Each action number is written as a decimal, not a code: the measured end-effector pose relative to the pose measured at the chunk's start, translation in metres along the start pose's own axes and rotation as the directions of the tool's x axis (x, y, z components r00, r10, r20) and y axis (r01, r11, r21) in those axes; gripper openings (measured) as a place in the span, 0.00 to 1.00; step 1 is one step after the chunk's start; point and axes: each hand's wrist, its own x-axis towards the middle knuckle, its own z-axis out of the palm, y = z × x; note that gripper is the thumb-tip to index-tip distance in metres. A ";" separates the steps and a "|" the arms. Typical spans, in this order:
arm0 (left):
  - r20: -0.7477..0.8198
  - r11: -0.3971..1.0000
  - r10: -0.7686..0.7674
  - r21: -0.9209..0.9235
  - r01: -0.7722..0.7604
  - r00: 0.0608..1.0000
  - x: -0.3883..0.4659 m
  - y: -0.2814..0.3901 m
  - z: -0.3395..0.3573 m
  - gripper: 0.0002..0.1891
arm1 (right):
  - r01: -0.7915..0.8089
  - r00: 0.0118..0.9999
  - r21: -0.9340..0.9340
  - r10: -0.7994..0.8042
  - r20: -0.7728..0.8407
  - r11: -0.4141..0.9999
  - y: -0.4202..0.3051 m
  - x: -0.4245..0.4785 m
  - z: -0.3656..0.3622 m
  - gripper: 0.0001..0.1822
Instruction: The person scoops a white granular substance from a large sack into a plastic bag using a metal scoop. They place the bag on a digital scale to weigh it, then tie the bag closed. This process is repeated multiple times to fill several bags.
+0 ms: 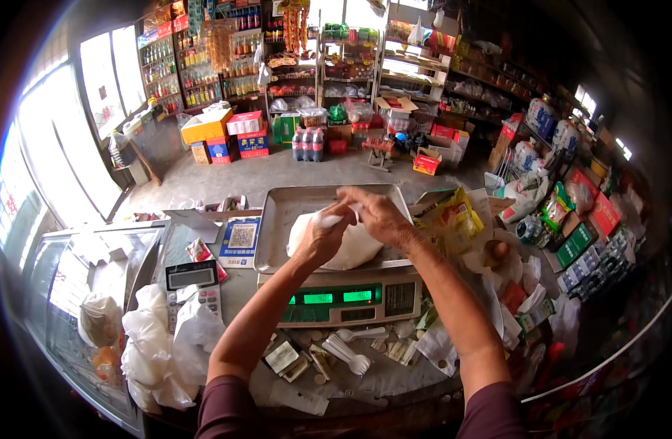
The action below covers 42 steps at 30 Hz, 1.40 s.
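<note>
A full white plastic bag [349, 249] lies on the metal tray [275, 200] of a digital weighing scale [336, 313] whose green displays are lit. My left hand [328, 233] grips the gathered top of the bag, a bit of white plastic showing at its fingers. Against it, at the bag's neck, my right hand [377, 214] is bent with its fingers blurred; whether they pinch the plastic is hidden. What fills the bag cannot be made out.
Left of the scale are a calculator [192, 280], a printed code card [240, 238] and filled white bags [152, 351]. Plastic forks [349, 354], banknotes [284, 356] and coins lie in front. Yellow packets [459, 214] and crumpled bags crowd the right. Stocked shelves [349, 60] stand beyond the counter.
</note>
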 end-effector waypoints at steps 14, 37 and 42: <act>0.269 0.933 -0.325 -0.068 0.355 0.907 0.003 0.013 -0.038 0.09 | -0.060 0.998 -0.025 0.061 0.024 0.998 -0.030 -0.021 -0.028 0.11; -0.057 0.674 0.279 0.723 -0.153 0.959 -0.005 0.000 -0.001 0.12 | -0.200 0.960 0.064 0.182 0.211 0.978 0.022 -0.003 0.002 0.10; 0.047 0.607 0.237 0.773 -0.186 0.970 -0.011 0.009 -0.004 0.14 | -0.105 0.975 -0.070 0.117 0.187 0.992 0.022 -0.002 0.001 0.10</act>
